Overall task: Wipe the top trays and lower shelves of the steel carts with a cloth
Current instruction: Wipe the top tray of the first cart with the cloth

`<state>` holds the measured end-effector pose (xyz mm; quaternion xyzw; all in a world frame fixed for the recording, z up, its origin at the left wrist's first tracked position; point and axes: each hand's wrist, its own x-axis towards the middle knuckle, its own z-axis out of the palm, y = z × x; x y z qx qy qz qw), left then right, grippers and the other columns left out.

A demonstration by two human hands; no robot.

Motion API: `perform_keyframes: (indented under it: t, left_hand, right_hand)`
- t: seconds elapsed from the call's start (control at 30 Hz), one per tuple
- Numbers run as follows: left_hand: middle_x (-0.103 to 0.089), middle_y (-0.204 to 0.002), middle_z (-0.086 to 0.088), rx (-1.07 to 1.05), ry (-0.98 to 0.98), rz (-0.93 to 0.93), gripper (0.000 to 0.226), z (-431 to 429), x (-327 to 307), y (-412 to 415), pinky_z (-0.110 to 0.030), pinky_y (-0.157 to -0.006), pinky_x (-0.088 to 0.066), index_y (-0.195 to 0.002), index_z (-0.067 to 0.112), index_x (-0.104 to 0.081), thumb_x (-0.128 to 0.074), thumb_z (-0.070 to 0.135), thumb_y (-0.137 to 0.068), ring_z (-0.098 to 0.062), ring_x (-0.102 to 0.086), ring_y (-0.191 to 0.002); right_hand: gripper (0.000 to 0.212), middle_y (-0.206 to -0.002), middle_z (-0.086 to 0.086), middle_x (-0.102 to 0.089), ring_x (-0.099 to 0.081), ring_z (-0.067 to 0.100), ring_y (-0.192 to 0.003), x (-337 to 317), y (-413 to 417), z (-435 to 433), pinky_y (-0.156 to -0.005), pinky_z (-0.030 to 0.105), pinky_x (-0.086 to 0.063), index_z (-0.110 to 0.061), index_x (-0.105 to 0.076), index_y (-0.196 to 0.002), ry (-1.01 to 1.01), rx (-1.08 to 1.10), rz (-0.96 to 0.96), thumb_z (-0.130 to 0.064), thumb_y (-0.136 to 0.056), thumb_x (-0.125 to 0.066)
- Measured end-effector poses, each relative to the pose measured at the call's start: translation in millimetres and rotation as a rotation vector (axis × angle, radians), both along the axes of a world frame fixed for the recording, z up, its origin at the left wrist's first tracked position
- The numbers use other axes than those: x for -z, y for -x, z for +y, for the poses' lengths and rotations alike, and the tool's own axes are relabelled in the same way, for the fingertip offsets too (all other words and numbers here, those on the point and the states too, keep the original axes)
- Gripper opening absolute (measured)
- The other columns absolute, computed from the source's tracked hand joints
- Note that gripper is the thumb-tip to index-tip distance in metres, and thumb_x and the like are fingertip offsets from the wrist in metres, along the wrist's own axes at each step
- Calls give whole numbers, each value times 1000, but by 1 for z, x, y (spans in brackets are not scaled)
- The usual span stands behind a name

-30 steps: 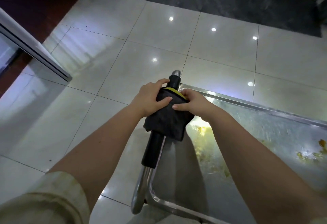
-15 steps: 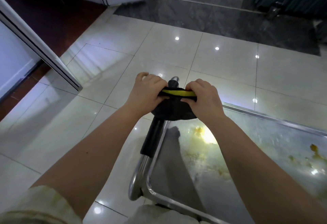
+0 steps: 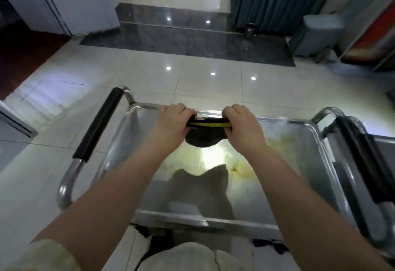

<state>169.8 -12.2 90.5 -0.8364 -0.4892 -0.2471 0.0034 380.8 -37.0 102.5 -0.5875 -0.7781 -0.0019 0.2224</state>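
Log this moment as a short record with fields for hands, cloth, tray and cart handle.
left hand: grips one end of the cloth
right hand: grips the other end
cloth: dark, yellow edge, stretched between both hands over the tray
top tray: steel, with yellowish residue
cart handle: black grip, on the left, untouched

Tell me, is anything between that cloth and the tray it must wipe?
Nothing visible. The left hand and right hand hold the cloth over the tray; only yellowish smears lie on the steel below.
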Motion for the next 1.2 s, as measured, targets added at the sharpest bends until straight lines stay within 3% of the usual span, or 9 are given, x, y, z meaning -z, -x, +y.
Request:
perform_keyframes:
  t: [0.13,0.3,0.43,0.57,0.67,0.8,0.9,1.0,1.2]
  left_hand:
    - [-64,-84,-8,108,72,-59,17,-51,29,-90,-43,-70,-45,-88,9,-73,-81,16,-74,-32,-59,-75]
    - [-67,-92,-1,231,194,-107,19,-122,62,-177,-40,-78,-42,-100,13,-71,-73,11,-81,-27,-64,-83]
    - [-62,-94,7,339,587,-247,20,-161,79,-217,-27,-80,-45,-108,22,-67,-69,17,-88,-12,-58,-86]
    - [-64,-85,19,303,892,-421,32,-175,90,-245,-24,-77,-51,-88,50,-60,-73,21,-85,-2,-63,-79]
    - [-64,-90,14,202,849,-428,21,-164,105,-270,-37,-84,-54,-94,39,-63,-69,20,-87,-14,-64,-86]
    - [-58,-125,-5,69,761,-200,41,-139,143,-282,-42,-97,-46,-133,21,-53,-57,18,-92,-24,-54,-114]
    - [-58,-125,-11,46,638,-9,38,-130,173,-262,-42,-94,-43,-136,18,-53,-51,23,-98,-31,-51,-113]
    - [-55,-136,-15,68,482,88,39,-119,193,-231,-44,-105,-34,-137,14,-53,-48,27,-101,-35,-46,-124]
    - [-16,-162,-5,86,372,366,55,-64,211,-204,-56,-116,5,-153,30,-25,-33,47,-101,-34,-2,-149]
  right_hand:
    - [18,-84,10,-53,-48,33,-76,22,-90,-75,-56,39,-39,-6,-58,-86,62,96,7,6,-72,-61]
    - [20,-98,7,-61,-52,31,-92,44,-180,-162,-71,43,-45,-8,-64,-100,163,181,94,1,-82,-62]
    - [18,-97,5,-64,-53,29,-96,53,-230,-212,-79,42,-45,-10,-67,-104,266,211,133,-8,-86,-69]
    - [22,-91,-7,-61,-53,17,-91,60,-263,-228,-78,34,-45,-23,-68,-105,371,325,232,-19,-84,-73]
    - [21,-88,-5,-60,-56,23,-92,77,-273,-200,-78,36,-45,-25,-67,-106,410,425,145,-23,-85,-71]
    - [44,-139,4,-50,-39,27,-131,127,-268,-165,-106,44,-30,-24,-52,-135,443,535,-97,-23,-92,-61]
    - [49,-154,-3,-34,-23,24,-144,163,-251,-167,-117,51,-14,-30,-39,-145,560,511,-23,-22,-97,-49]
    - [54,-161,-5,-21,-11,30,-147,190,-232,-178,-119,55,-4,-36,-26,-151,688,499,-33,-36,-100,-41]
    - [63,-162,-8,16,24,39,-144,221,-223,-159,-106,62,23,-50,7,-149,737,539,-109,-65,-95,-22]
